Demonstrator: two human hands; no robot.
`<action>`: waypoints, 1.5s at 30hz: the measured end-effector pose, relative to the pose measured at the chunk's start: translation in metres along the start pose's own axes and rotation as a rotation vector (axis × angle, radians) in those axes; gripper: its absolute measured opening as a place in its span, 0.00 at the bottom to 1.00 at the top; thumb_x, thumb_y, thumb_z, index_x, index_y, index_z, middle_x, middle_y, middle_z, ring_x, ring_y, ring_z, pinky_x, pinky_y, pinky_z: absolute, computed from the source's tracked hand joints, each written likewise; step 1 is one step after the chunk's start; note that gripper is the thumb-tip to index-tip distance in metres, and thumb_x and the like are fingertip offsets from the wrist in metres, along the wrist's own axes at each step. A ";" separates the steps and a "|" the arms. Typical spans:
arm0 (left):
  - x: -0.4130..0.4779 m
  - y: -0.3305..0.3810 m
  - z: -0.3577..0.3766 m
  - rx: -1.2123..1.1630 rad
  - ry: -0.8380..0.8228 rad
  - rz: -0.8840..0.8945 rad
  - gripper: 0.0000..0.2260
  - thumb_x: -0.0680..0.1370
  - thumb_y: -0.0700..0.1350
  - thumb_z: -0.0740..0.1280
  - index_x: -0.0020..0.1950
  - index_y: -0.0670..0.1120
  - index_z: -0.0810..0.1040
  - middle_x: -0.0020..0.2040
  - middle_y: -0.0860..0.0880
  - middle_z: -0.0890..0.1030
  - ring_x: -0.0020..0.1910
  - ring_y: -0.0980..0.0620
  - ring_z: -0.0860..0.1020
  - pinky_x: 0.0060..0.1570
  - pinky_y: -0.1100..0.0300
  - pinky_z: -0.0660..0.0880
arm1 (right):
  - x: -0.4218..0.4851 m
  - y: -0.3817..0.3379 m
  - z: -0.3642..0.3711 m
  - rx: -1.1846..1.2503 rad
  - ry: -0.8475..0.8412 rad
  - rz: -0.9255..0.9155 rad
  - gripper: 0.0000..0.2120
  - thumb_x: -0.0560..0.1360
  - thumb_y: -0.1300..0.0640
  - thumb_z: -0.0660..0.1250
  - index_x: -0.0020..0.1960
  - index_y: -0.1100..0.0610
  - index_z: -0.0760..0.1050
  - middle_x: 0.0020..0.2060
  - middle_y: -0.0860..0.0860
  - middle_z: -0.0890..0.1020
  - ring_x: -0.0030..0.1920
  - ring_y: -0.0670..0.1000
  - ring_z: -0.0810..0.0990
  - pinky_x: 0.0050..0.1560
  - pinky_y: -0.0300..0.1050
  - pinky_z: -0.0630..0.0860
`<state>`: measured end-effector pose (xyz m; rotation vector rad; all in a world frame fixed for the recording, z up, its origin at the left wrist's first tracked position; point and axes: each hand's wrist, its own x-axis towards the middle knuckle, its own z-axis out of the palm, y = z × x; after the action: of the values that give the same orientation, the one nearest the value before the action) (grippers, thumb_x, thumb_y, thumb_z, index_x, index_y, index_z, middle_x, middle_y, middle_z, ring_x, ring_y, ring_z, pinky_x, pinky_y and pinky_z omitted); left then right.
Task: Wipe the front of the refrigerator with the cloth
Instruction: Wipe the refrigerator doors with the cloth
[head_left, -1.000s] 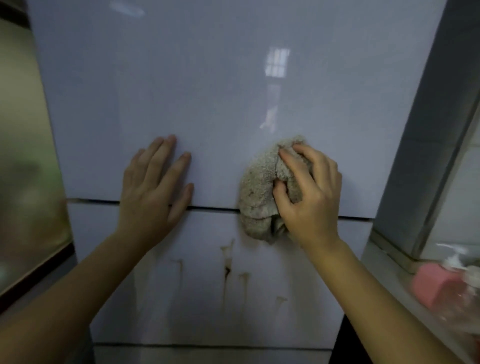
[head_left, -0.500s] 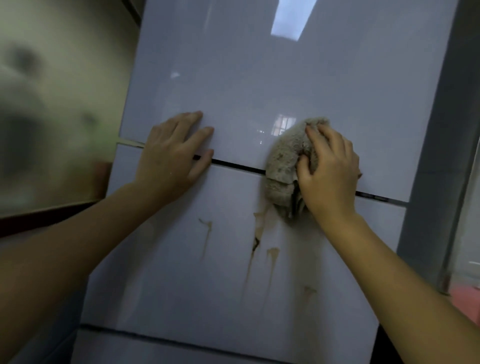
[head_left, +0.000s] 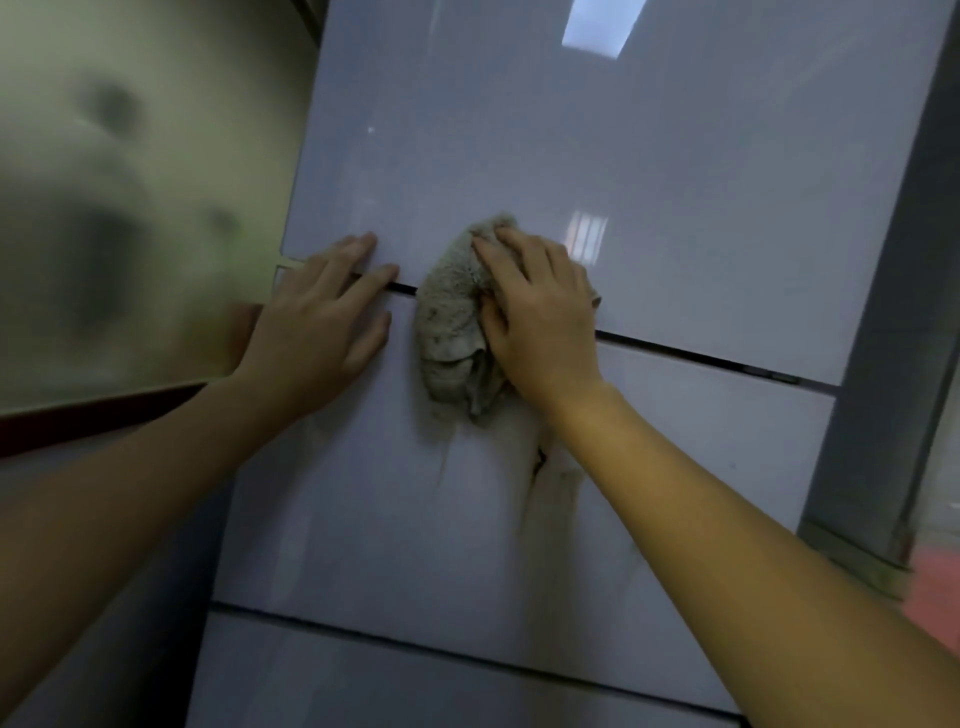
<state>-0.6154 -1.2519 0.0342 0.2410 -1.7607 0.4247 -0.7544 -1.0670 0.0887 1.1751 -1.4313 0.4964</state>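
My left hand (head_left: 317, 332) lies flat, fingers straight, on the refrigerator (head_left: 675, 182) front across the door seam (head_left: 675, 352). My right hand (head_left: 540, 322) grips the bunched cloth (head_left: 447, 332), pressing it over that same seam, brown streaks (head_left: 543, 462) just below.

Both bare forearms are reaching up and inward, left arm from the lower left, right arm from the lower right. The left hand (head_left: 317, 332) is lying flat against the refrigerator (head_left: 675, 182), fingers (head_left: 358, 247) straight and slightly spread. The right hand (head_left: 540, 322) is gripping the bunched cloth (head_left: 447, 322), fingers bending over it, thumb tucking into its folds.
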 end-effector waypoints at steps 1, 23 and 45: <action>-0.001 0.001 0.002 -0.005 -0.005 -0.002 0.24 0.82 0.52 0.57 0.73 0.40 0.74 0.76 0.36 0.69 0.74 0.36 0.70 0.68 0.40 0.71 | -0.008 0.008 -0.003 0.003 0.018 0.002 0.23 0.79 0.58 0.65 0.73 0.56 0.74 0.70 0.57 0.76 0.69 0.60 0.74 0.67 0.54 0.68; -0.117 -0.018 0.018 0.011 -0.033 -0.005 0.22 0.83 0.50 0.62 0.72 0.38 0.75 0.76 0.35 0.69 0.75 0.34 0.70 0.71 0.41 0.69 | -0.088 -0.005 0.017 0.117 0.091 -0.001 0.20 0.78 0.61 0.68 0.70 0.56 0.77 0.67 0.57 0.78 0.65 0.60 0.76 0.64 0.53 0.70; -0.134 -0.008 0.034 0.016 0.051 -0.025 0.25 0.82 0.51 0.62 0.76 0.39 0.71 0.78 0.34 0.67 0.78 0.36 0.64 0.75 0.38 0.65 | -0.117 -0.017 0.032 0.049 0.124 0.024 0.25 0.74 0.59 0.74 0.70 0.58 0.77 0.67 0.59 0.78 0.66 0.63 0.76 0.66 0.60 0.73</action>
<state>-0.6118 -1.2819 -0.1007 0.2612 -1.7030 0.4229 -0.7752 -1.0572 -0.0320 1.1475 -1.3345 0.6136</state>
